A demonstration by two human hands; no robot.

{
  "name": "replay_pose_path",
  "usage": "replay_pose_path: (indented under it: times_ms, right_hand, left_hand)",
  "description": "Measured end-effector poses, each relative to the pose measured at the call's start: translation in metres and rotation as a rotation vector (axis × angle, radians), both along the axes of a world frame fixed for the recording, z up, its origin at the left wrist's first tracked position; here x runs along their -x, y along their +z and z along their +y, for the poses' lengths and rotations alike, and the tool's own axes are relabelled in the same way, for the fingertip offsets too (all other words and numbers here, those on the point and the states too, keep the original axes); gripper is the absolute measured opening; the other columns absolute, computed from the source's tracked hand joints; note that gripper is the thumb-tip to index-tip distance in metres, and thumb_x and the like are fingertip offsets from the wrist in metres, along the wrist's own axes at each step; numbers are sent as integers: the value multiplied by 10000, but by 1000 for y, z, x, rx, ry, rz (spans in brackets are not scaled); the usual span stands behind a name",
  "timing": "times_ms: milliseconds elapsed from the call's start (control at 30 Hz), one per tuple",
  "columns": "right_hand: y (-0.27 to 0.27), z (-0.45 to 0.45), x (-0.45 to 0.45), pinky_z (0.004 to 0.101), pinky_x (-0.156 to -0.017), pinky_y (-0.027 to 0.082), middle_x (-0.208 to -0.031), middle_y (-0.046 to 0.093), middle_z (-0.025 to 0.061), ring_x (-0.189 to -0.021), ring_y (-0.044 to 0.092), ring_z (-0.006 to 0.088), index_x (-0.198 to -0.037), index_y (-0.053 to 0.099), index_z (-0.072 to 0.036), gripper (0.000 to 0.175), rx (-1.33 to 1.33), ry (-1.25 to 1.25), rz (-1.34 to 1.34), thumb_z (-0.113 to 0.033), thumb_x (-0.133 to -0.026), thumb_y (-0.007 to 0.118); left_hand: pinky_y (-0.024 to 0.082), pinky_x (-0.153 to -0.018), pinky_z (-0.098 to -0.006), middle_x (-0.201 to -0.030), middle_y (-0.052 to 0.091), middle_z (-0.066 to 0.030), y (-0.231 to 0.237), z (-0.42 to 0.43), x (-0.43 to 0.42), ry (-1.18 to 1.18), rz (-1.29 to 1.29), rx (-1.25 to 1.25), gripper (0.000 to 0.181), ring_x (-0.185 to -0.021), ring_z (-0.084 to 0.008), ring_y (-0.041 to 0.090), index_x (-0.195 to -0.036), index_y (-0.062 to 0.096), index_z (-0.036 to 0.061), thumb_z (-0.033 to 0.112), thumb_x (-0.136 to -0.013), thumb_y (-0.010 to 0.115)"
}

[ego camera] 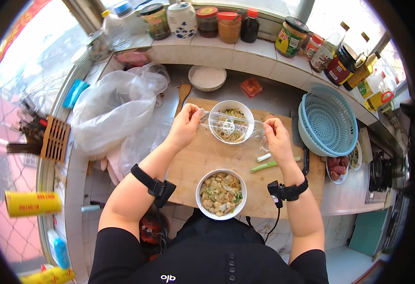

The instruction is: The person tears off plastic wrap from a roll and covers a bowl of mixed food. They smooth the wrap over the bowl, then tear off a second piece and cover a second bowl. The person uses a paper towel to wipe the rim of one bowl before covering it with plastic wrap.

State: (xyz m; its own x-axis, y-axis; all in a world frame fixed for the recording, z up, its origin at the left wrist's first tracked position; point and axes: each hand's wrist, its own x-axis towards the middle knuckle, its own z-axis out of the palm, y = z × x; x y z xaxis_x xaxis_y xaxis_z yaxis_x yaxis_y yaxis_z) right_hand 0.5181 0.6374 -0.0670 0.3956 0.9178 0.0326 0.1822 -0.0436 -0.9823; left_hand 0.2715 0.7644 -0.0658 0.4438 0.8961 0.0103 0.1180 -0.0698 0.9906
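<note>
Clear plastic film [207, 122] stretches between my two hands, above a white bowl [231, 102] of what look like noodles with greens. My left hand [187, 125] pinches the film's left end, beside the bowl. At the right end, my right hand [278, 136] grips a bunched part of it. A second white bowl [198, 193], filled with a chopped, cooked dish, stands at the near edge of the wooden cutting board [186, 167]. Below my right hand lie a green onion stalk [269, 165] and a short white piece [264, 157].
A cleaver [298, 138] lies on the board's right side, next to blue plastic baskets [328, 120]. Left of the board is a large plastic bag [108, 110]; a wooden spatula [183, 94] lies behind. Jars and bottles [207, 23] line the tiled ledge. A bowl of reddish tubers [337, 168] sits right.
</note>
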Motion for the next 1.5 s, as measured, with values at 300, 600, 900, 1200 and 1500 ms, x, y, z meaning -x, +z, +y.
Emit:
replay_pose_path:
  times_ms: [300, 600, 900, 1200, 1500]
  right_hand:
    - [-64, 50, -17, 211, -550, 385, -709, 506, -22, -618, 458, 56, -907, 547, -47, 123, 45, -248, -41, -167, -936, 546]
    - [-95, 82, -20, 222, -613, 414, -778, 549, 22, -681, 495, 79, -851, 525, -20, 167, 48, -371, -101, -160, -943, 529]
    - [-135, 102, -32, 253, -632, 450, -738, 582, 45, -670, 544, 104, -890, 502, -18, 155, 120, -370, 14, -160, -951, 491]
    - [-120, 101, -36, 279, -641, 452, -744, 596, 62, -691, 555, 126, -895, 550, -13, 244, 262, -313, 102, -252, -936, 529]
    - [-98, 106, -27, 200, -667, 440, -821, 587, -6, -736, 533, 62, -922, 552, -42, 144, 179, -106, 322, -185, -942, 552]
  left_hand:
    - [447, -643, -322, -748, 582, -69, -70, 59, -48, 143, 187, -125, 184, -673, -176, 553, -970, 508, 45, 226, -942, 517]
    - [445, -672, -340, -761, 593, -96, -105, 80, -67, 189, 180, 94, 200, -704, -200, 558, -912, 505, 26, 223, -936, 479]
    - [404, -666, -286, -774, 530, -57, -120, 82, -70, 242, 3, 327, 174, -727, -125, 473, -866, 491, 21, 178, -916, 431]
    - [396, -560, -239, -686, 527, -13, -96, 88, -63, 147, -54, 683, 245, -598, -93, 478, -883, 526, 68, 304, -930, 485]
    - [427, -606, -224, -769, 583, 13, -94, 85, -73, -4, -112, 520, 204, -668, -66, 522, -875, 544, 62, 251, -903, 617]
